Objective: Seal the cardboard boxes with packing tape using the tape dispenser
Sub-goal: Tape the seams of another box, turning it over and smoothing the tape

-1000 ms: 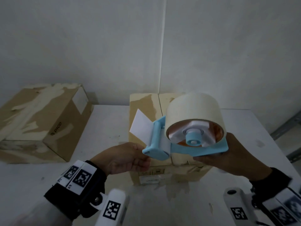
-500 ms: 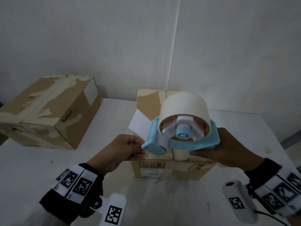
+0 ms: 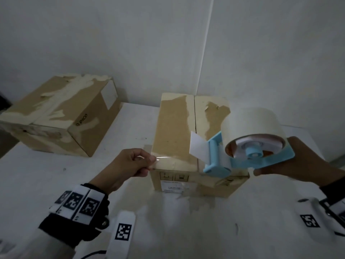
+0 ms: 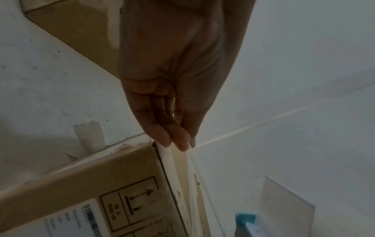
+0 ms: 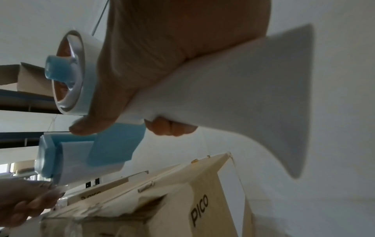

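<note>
**Tape drawn out across the near box**

The left hand (image 3: 128, 165) pinches the free end of a clear tape strip (image 3: 164, 158) between thumb and curled fingertips (image 4: 178, 139), just off the near left top corner of the centre cardboard box (image 3: 175, 131). The right hand (image 3: 306, 161) is wrapped around the tape dispenser (image 3: 248, 157), thumb along the blue frame and fingers curled under; much of that grip is hidden behind the dispenser in the head view.

The strip is nearly invisible, showing only as a glossy streak running from the left fingers towards the dispenser's roller at about 3 o'clock from the left hand. Whether it already touches the box lid cannot be told. The right wrist view is blurred, and the left wrist view cuts the dispenser off to a blue corner.

The dispenser hovers over the box's near right edge. It is pale blue plastic carrying a fat cream tape roll (image 3: 250, 126) with a white hub and a thin white flap (image 3: 197, 146) standing up at its front.

The box is brown cardboard, its top patched with torn pale tape remnants, a printed label on its near face. A second cardboard box (image 3: 61, 116), similarly scarred, sits at 10 o'clock, well apart, on the white table (image 3: 56, 176).
</note>
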Action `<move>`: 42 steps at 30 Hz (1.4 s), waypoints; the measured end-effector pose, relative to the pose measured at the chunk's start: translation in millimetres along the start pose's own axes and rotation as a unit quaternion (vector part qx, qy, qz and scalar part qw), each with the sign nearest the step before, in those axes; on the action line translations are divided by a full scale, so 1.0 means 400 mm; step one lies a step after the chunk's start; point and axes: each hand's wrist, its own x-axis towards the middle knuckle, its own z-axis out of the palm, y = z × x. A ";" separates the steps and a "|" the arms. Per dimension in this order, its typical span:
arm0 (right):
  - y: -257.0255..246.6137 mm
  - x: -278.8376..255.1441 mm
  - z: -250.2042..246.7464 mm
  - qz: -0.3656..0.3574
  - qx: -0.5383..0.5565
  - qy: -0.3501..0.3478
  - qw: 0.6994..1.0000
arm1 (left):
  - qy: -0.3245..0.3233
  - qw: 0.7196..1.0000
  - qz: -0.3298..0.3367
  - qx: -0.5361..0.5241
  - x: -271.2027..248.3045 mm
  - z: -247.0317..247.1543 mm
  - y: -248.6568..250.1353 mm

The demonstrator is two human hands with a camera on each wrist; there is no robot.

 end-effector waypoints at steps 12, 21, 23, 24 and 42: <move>0.013 -0.036 -0.007 0.011 0.013 -0.021 1.000 | 0.017 1.000 -0.003 0.004 0.000 -0.003 -0.031; 0.036 -0.038 -0.036 0.031 0.001 -0.029 0.999 | 0.032 0.999 0.014 0.031 0.014 -0.034 -0.042; 0.039 -0.035 -0.032 0.024 0.005 -0.027 0.999 | 0.043 0.999 0.017 0.028 0.016 -0.035 -0.046; 0.036 -0.033 -0.028 0.024 0.004 -0.031 0.999 | 0.050 0.998 0.017 0.027 0.017 -0.037 -0.047; 0.051 -0.019 0.002 0.022 -0.020 -0.031 0.999 | 0.085 0.996 0.010 0.029 0.032 -0.023 -0.079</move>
